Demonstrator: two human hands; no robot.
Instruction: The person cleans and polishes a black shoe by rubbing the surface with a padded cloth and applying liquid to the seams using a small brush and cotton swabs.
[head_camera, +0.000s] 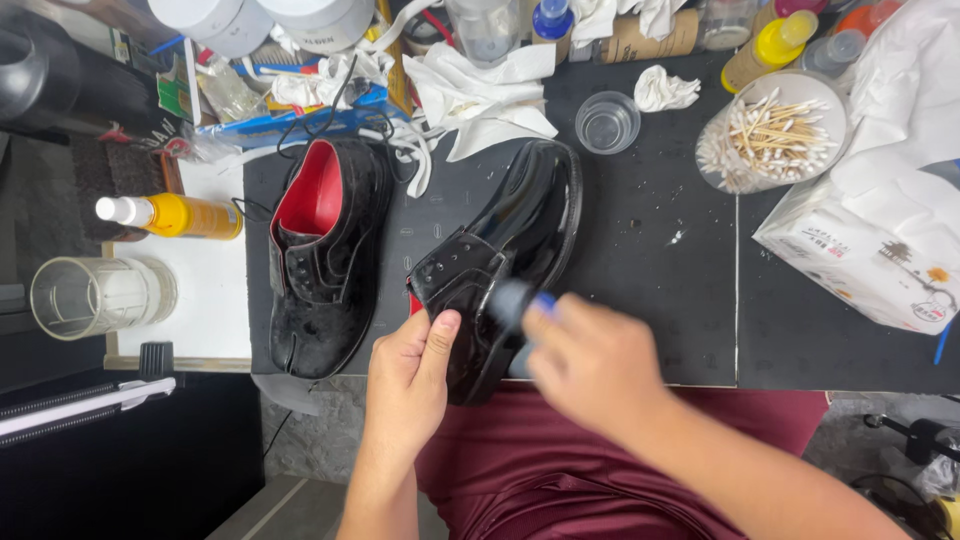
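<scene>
Glossy black leather marks the shoe (520, 235) lying tilted near the front edge of the desk (660, 270), its smooth toe pointing toward the far side and its heel end at the person's lap. The left hand (408, 375) grips the shoe's collar, thumb pressed on the shiny upper. The right hand (590, 365) is blurred, its fingers closed around a small dark tool with a blue part (515, 305) held against the shoe's side. Just left stands a second black shoe (325, 250), duller, with a red lining. Toward the far right corner sit a round clear tub of cotton swabs (770, 135) and a small clear plastic cup (607, 122), with crumpled white tissues (480, 95) beside.
</scene>
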